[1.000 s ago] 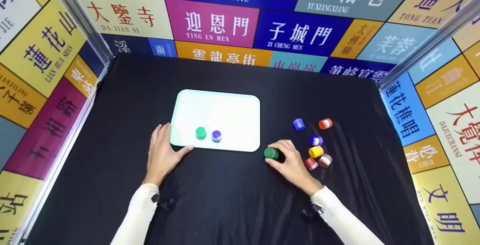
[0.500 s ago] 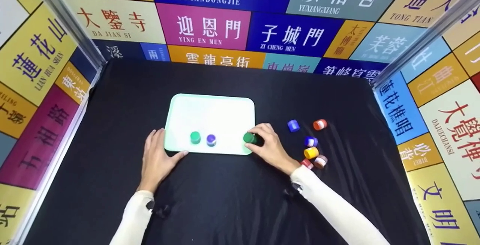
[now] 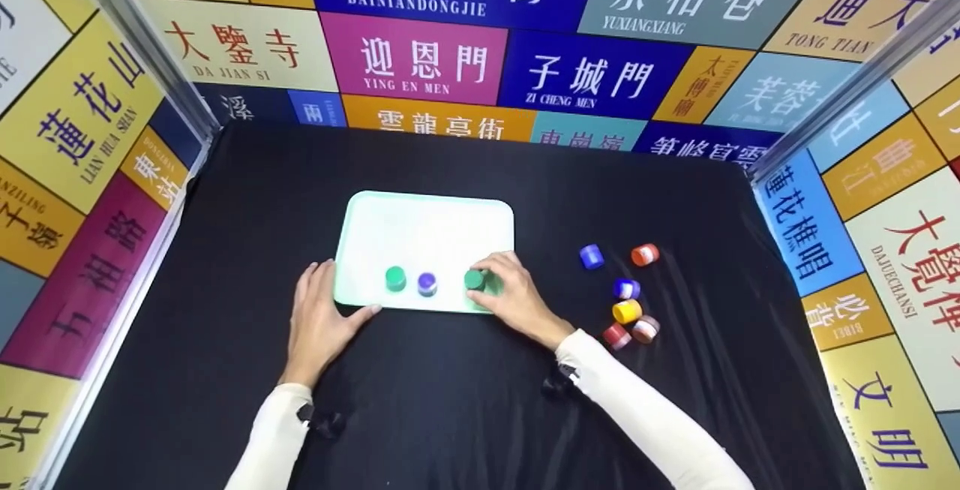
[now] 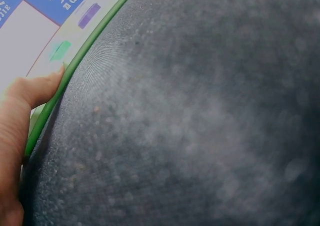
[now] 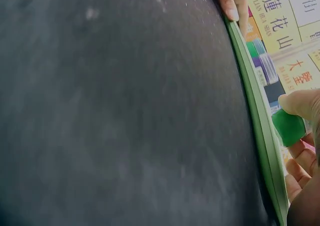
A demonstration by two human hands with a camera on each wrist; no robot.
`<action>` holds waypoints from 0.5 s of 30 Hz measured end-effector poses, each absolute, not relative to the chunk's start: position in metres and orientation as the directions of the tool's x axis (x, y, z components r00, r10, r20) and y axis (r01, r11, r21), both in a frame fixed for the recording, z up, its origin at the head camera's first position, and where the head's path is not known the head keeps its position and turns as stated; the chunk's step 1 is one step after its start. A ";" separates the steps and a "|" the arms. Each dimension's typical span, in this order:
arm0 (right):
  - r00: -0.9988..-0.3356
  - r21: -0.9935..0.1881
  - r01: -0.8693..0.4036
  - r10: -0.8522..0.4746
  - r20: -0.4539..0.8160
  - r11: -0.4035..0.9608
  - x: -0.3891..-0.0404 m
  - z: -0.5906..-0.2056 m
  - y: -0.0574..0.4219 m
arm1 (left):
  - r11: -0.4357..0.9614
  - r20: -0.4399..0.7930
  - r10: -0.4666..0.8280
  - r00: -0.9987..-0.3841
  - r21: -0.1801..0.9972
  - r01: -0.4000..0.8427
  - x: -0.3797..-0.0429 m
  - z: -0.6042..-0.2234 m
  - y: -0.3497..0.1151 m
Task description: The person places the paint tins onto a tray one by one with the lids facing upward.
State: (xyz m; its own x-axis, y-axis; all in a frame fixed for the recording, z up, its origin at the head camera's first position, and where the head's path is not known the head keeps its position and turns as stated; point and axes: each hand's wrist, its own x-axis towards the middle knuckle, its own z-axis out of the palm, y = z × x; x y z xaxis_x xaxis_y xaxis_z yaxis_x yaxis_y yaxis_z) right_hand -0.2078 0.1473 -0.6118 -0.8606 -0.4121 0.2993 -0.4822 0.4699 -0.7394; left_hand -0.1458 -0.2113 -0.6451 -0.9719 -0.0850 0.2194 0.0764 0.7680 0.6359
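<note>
So in the last second the dark green cylindrical plastic-looking jar point(image 3: 474, 280) went from over the black cloth point(image 3: 420, 400) to the lower right of the white green-rimmed tray point(image 3: 427, 227) — right hand point(image 3: 519, 301) pinching it, can't tell if it's down. Left hand point(image 3: 319, 325) hasn't budged, spread wide round the tray's lower-left corner. Probably jar three, beside the brighter green jar point(image 3: 395, 278) and purple jar point(image 3: 427, 284); six small coloured jars point(image 3: 628, 311) sit frame right.
</note>
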 end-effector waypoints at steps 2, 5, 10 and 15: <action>-0.861 -0.743 -0.481 -0.412 0.299 0.465 -0.206 -0.612 0.143 | 0.766 0.216 -0.082 -0.973 0.639 0.077 -0.147 -0.645 -0.210; -0.858 -0.744 -0.487 -0.408 0.311 0.457 -0.205 -0.613 0.137 | 0.764 0.215 -0.077 -0.974 0.640 0.081 -0.147 -0.646 -0.210; -0.859 -0.748 -0.482 -0.415 0.300 0.457 -0.202 -0.616 0.127 | 0.767 0.220 -0.072 -0.973 0.636 0.087 -0.145 -0.647 -0.212; -0.864 -0.748 -0.469 -0.420 0.278 0.470 -0.203 -0.614 0.122 | 0.770 0.233 -0.070 -0.970 0.631 0.096 -0.146 -0.646 -0.213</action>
State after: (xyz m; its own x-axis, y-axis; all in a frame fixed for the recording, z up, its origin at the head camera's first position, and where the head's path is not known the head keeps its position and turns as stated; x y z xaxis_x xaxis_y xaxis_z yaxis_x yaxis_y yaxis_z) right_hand -0.2025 0.1225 -0.6135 -0.8641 -0.4195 0.2780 -0.4689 0.4704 -0.7476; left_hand -0.1457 -0.2127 -0.6456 -0.9698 -0.0702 0.2334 0.0962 0.7696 0.6312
